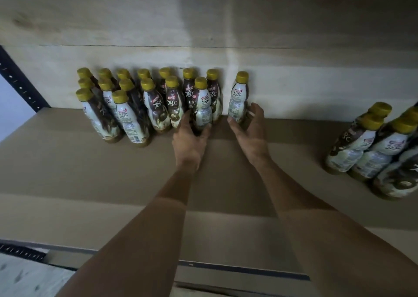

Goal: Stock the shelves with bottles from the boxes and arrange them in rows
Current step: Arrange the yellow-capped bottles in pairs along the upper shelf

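Yellow-capped "Kopiko 78°C" bottles [156,106] line the shelf [90,161]; left hand [188,138] grips one bottle [202,109].

Dim light where I work.
Pale back panel [203,25], brown shelf board [67,172], dark perforated upright [20,82] at my left, speckled floor [22,278] below.
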